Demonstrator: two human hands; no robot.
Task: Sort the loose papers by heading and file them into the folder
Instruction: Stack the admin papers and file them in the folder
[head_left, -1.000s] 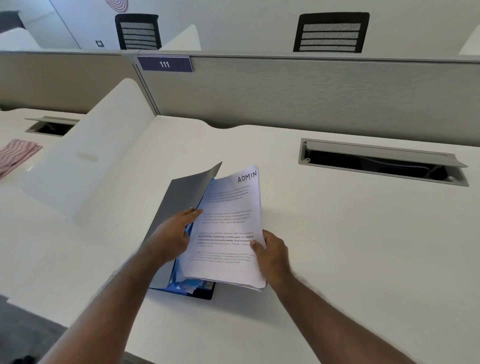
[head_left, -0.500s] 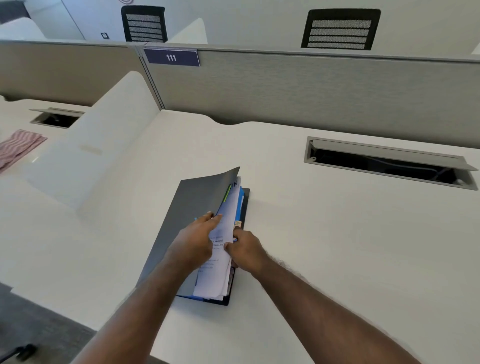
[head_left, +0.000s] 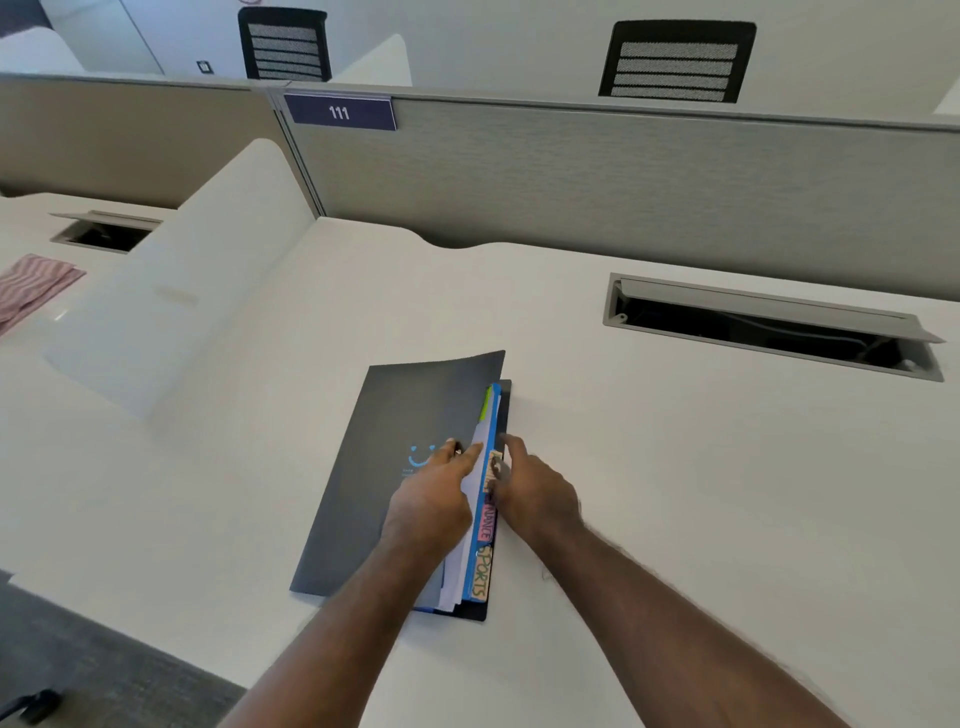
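Apparently the filing is drawing to its end. The dark folder (head_left: 410, 467) is lying on the white table (head_left: 675, 493), square in front of the person, and everything that matters is sitting in or on it. Its front cover is coming down over the contents but is not lying flat: the far right corner of the cover is arching up, and the right edge is gaping. In that gap the white papers (head_left: 470, 499) are showing as a thin stack edge, tucked just under the cover, with blue dividers (head_left: 480, 530) directly beneath them. Hand-lettered tabs (head_left: 484, 564) are sticking out along the folder's right edge; the nearest one is reading SPORTS, the one beyond it is partly hidden, and the farthest is sitting under a fingertip.

The left hand (head_left: 434, 499) is resting palm down on the cover, fingers stretched toward the folder's right edge and pressing there rather than gripping. The right hand (head_left: 530, 493) is sitting just beside that same edge, fingers loosely spread, their tips touching the tabs and holding nothing that I can make out.

No loose sheets are lying on the table around the folder, so the sorting seems finished and the sheets seem to be inside. Whether each one is sitting behind its matching heading cannot be told from here. What is remaining, by my judgement, is squaring the protruding paper edges and pressing the cover fully shut.
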